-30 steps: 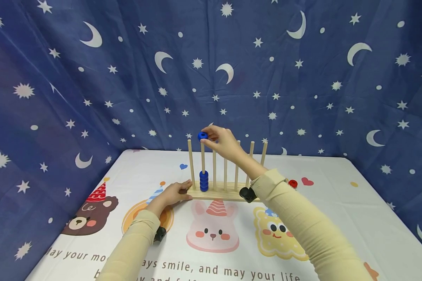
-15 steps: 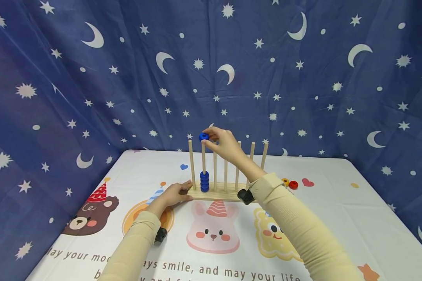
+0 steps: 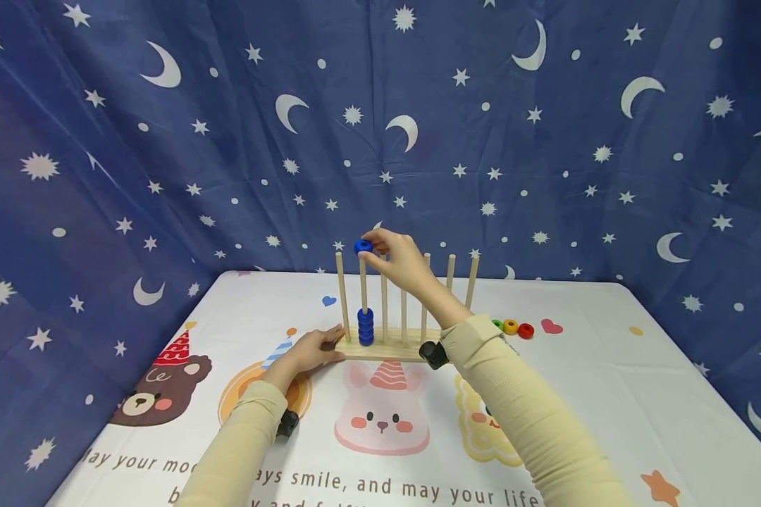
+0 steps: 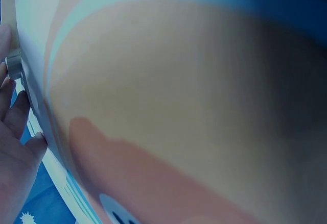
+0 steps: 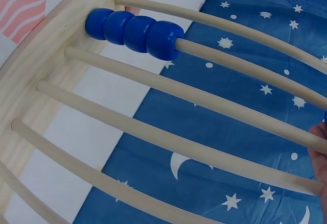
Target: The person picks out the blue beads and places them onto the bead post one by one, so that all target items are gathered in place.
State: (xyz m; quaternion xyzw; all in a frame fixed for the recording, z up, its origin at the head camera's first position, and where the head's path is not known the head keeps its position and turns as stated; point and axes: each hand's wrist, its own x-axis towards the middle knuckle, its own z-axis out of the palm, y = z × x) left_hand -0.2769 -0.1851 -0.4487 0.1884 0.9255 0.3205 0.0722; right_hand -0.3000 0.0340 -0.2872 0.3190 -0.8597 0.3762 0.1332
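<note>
My right hand [image 3: 404, 262] pinches a blue bead [image 3: 363, 246] between thumb and fingers at the top of the second peg from the left. Whether the peg's tip is inside the bead's hole cannot be told. Lower on that peg, several blue beads [image 3: 366, 327] sit stacked against the base of the wooden peg rack [image 3: 387, 351]; the right wrist view shows this stack [image 5: 135, 32] close up. At the rack's left end, my left hand [image 3: 312, 349] holds the base, thumb in front and fingers behind. Its fingers [image 4: 18, 114] appear at the left wrist view's edge.
Right of the rack lie a red bead [image 3: 526, 331], a yellow bead [image 3: 510, 327] and a green bead [image 3: 497, 324], partly behind the right sleeve. The rack's other pegs carry no beads where visible. A printed white cloth [image 3: 583, 387] covers the table; a blue curtain [image 3: 380, 105] hangs behind.
The right forearm has shifted slightly left, bringing the yellow and green beads into sight. Both hands and the pinched blue bead stay nearly in place; the view has moved a little.
</note>
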